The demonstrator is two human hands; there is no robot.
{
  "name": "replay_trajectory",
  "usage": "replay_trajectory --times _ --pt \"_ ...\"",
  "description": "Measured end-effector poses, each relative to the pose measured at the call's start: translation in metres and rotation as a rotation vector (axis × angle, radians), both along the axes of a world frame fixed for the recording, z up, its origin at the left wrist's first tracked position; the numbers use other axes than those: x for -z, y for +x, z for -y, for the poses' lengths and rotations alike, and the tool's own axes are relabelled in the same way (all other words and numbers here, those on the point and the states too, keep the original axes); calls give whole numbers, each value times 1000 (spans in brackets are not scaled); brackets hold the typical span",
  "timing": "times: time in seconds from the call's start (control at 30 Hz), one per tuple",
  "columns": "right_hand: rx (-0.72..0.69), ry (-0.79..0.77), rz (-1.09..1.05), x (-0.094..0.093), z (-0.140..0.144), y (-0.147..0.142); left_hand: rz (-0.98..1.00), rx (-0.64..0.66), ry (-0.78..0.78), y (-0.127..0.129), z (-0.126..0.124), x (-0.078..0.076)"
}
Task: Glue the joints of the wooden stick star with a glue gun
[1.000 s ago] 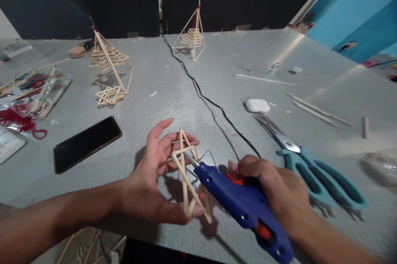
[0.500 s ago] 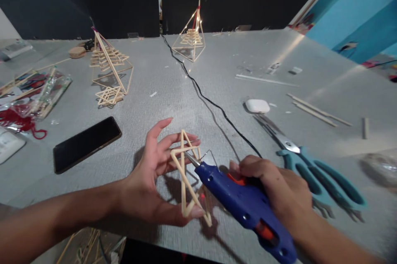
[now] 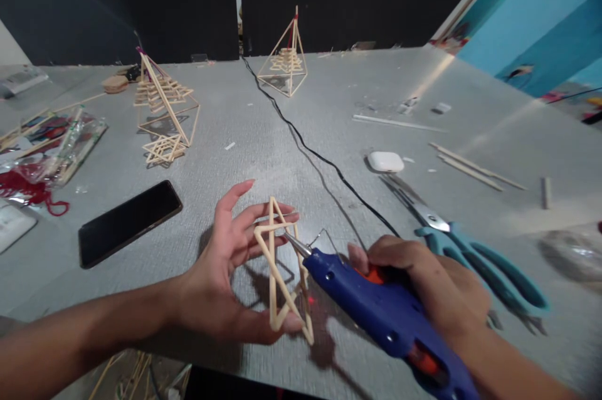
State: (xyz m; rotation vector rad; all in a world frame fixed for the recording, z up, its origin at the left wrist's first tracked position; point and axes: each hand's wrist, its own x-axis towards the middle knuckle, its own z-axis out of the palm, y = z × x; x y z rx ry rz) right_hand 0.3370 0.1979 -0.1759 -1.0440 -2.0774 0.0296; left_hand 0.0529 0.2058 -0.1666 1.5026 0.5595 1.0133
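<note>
My left hand (image 3: 226,274) holds a small frame of thin wooden sticks (image 3: 277,274) upright between thumb and fingers, just above the grey table (image 3: 263,136). My right hand (image 3: 423,287) grips a blue hot glue gun (image 3: 385,312) with an orange trigger. The gun's metal nozzle touches the stick frame near its upper part. A black cord (image 3: 310,149) runs from the gun area across the table to the far edge.
Teal scissors (image 3: 470,249) lie right of my right hand, a white earbud case (image 3: 385,162) beyond them. A black phone (image 3: 129,221) lies to the left. Two finished stick pyramids (image 3: 162,105) (image 3: 285,61) stand farther back. Loose sticks (image 3: 470,165) and a plastic bag with red yarn (image 3: 42,155) sit at the sides.
The view has shifted slightly. The glue gun has drawn back a little to the right, and the stick frame stays held in my left hand.
</note>
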Motion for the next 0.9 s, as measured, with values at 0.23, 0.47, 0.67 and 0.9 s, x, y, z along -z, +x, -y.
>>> replay_trajectory --times 0.23,0.47,0.67,0.9 --pt "81 -136 -117 -8 -1 -5 -46 -42 24 1 -2 -8" --pt "-52 -258 -123 -17 -8 1 -69 68 119 0 -8 -7" --pt "-86 -375 -151 -15 -9 6 -100 44 55 0 -7 -6" --pt "-5 -375 -190 -13 -5 -3 -24 28 18 3 -4 -4"
